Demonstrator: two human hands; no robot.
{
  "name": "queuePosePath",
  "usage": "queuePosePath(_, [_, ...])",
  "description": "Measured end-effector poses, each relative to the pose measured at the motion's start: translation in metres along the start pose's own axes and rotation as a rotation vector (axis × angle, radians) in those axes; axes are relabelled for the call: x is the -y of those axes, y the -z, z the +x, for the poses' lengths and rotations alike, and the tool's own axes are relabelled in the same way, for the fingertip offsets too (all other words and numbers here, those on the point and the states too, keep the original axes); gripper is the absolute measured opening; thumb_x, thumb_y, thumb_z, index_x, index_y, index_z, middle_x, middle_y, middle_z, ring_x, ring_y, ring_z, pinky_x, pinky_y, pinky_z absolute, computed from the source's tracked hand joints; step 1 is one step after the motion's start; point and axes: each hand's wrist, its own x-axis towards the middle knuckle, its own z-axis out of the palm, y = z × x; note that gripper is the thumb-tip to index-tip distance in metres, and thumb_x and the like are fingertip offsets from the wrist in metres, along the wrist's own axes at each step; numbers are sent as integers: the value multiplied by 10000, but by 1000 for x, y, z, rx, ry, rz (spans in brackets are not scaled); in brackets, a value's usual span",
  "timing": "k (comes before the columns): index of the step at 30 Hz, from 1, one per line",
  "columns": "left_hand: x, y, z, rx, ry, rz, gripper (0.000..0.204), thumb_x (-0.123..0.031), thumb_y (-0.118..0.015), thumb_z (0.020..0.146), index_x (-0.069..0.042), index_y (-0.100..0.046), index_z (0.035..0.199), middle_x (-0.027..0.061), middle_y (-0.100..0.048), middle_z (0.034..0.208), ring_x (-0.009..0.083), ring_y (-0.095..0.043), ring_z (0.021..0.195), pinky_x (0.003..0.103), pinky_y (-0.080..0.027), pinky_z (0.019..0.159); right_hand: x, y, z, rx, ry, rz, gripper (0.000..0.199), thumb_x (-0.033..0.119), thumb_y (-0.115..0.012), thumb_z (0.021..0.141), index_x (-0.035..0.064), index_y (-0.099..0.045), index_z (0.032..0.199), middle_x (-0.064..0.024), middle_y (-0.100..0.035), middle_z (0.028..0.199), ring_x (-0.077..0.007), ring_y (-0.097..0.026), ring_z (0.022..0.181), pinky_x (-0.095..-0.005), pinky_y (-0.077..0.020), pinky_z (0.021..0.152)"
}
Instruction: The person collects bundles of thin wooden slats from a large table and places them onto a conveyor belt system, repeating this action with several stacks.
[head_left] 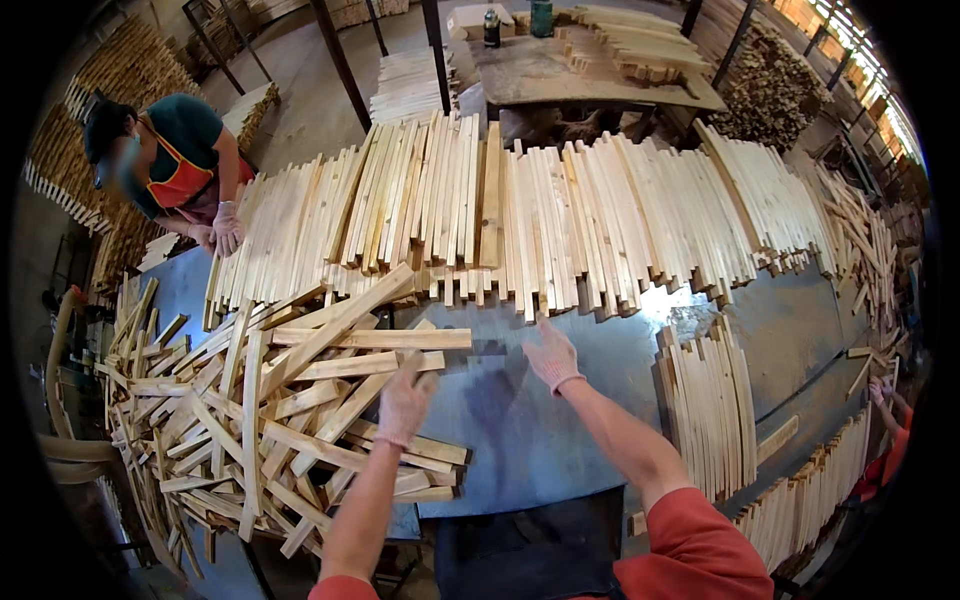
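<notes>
Left hand [402, 405]: pale-gloved, positioned over the right-hand edge of a loose heap of wooden strips [310, 443]. Its fingers reach across the end of one light strip [350, 366]; whether they are clamped on it or merely above it cannot be told from this view.

Right hand [553, 362]: likewise gloved, fingers apart and pointing forward, holding nothing visible. Their tips lie just beside the near ends of a long row of strips [545, 220]; contact cannot be confirmed.

The heap extends left of the left fingers, its pieces crossing at many angles, several tilted over others. The row lies forward of both sets of fingers, its strips side by side and their near ends uneven. A second layer [410, 200] rests on it, forward of the left fingers. Beneath both hands is the blue-grey worktop [500, 430]. To the right of the right fingers, well apart, sits a smaller group of aligned strips [705, 410].

Far forward and left of the left fingers, a co-worker [180, 150] in a red apron leans over the row's left end, with gloved hands [227, 230] close together there.
</notes>
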Motion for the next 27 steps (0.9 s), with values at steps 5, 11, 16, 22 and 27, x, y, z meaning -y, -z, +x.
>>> queuePosePath(5, [-4, 34, 127, -208, 94, 701, 769, -376, -776, 904, -23, -513, 1534, 214, -664, 1417, 414, -599, 1326, 490, -444, 1142, 37, 3, 84, -21, 4, 3, 761, 422, -638, 949, 1, -475, 1562, -278, -658, 1382, -427, -583, 1345, -482, -447, 1167])
queuePosePath(11, [64, 60, 209, 37, 167, 894, 577, -334, -824, 767, -44, -658, 1238, 210, -729, 1225, 386, -661, 1234, 496, -479, 1115, 35, -6, 128, -174, 186, -90, 706, 432, -592, 1005, -8, -496, 1549, -281, -698, 1230, -414, -637, 1215, -490, -474, 1100])
queuePosePath(16, [148, 54, 226, -126, -223, 880, 321, -111, -697, 734, -43, -673, 1048, 201, -692, 973, 440, -668, 941, 549, -529, 832, 45, -38, 174, -108, 495, -110, 163, 179, -653, 839, 62, -750, 782, -216, -706, 988, -372, -663, 966, -525, -539, 881])
queuePosePath(22, [171, 77, 222, 104, 60, 580, 734, -5, -726, 853, 27, -465, 1539, 258, -519, 1545, 411, -507, 1421, 461, -409, 1197, 90, -90, 210, -259, -22, 63, 644, 309, -533, 1042, 3, -414, 1597, -278, -455, 1607, -419, -357, 1553, -495, -237, 1305])
queuePosePath(27, [125, 78, 186, 301, -125, 572, 783, -24, -729, 868, 13, -430, 1591, 270, -461, 1616, 445, -447, 1482, 476, -354, 1256, 91, -95, 215, -191, -3, 26, 721, 327, -584, 1008, -4, -382, 1616, -269, -410, 1648, -421, -327, 1573, -502, -213, 1318])
